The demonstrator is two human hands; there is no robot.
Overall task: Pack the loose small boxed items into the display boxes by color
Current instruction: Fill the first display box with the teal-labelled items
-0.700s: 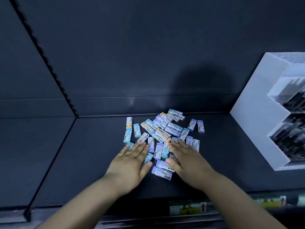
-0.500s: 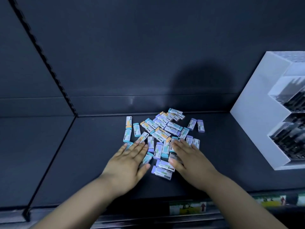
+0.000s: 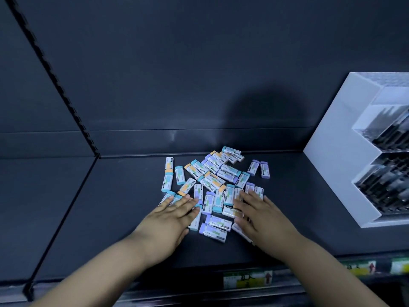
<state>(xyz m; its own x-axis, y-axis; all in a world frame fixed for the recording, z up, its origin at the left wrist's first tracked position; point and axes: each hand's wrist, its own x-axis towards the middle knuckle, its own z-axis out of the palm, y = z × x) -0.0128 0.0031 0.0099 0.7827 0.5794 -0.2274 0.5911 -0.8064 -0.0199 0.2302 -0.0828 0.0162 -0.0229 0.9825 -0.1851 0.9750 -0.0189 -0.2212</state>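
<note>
Several small white boxed items with teal, purple or orange ends lie in a loose pile (image 3: 218,176) on the dark shelf (image 3: 115,207). My left hand (image 3: 170,220) lies flat with straight fingers on the near left edge of the pile. My right hand (image 3: 259,216) lies flat on the pile's near right edge, fingers spread over a few boxes. A purple-ended box (image 3: 213,232) sits between the two hands. Two purple-ended boxes (image 3: 259,169) lie apart at the right. No display box for these items is in view.
A white stepped display stand (image 3: 336,156) with dark pens in its tiers stands at the right of the shelf. The shelf's back wall rises just behind the pile. Price labels (image 3: 245,280) run along the shelf's front edge. A perforated upright (image 3: 55,76) divides off the left bay.
Both hands have slid slightly toward me along the pile's near edge and moved a little apart. The boxes under them have barely shifted.
</note>
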